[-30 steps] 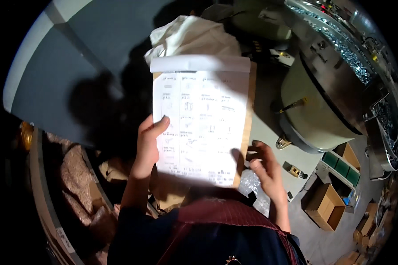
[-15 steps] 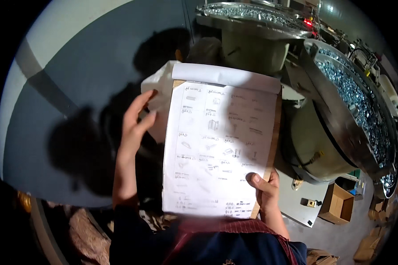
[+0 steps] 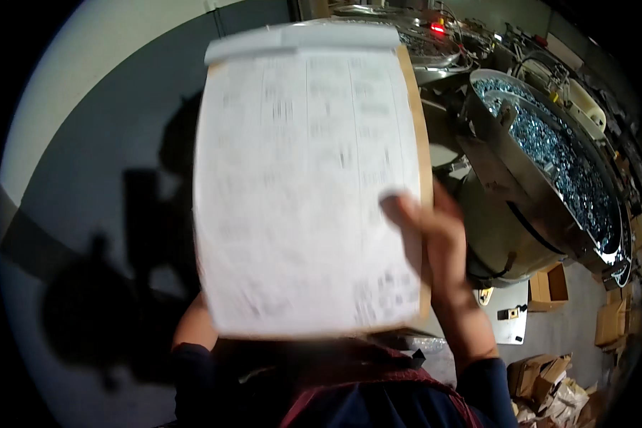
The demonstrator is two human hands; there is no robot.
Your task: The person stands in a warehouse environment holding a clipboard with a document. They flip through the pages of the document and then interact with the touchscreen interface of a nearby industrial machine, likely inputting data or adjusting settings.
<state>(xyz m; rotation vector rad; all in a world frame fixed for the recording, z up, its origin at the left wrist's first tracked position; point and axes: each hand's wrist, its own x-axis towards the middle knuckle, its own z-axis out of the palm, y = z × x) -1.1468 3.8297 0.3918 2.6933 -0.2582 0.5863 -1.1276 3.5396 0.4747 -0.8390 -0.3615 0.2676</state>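
A brown clipboard stands raised in front of me, bearing white printed sheets with a grid of small drawings and text, blurred by motion. Across its top edge the paper is folded over in a pale strip. My right hand grips the board's right edge, thumb on the front of the sheets and the other fingers behind. Of my left arm only the forearm shows at the lower left; the hand is hidden behind the board, so its fingers cannot be seen.
Right of the board stands a large round metal bowl filled with shiny small metal parts, on a pale drum-shaped base. Another such bowl is partly covered behind the board. Cardboard boxes lie lower right. A grey-and-white wall rises at left.
The clipboard has risen and shifted left in view, with my right hand moving along on its edge. My left hand, open beside the board before, has passed behind it.
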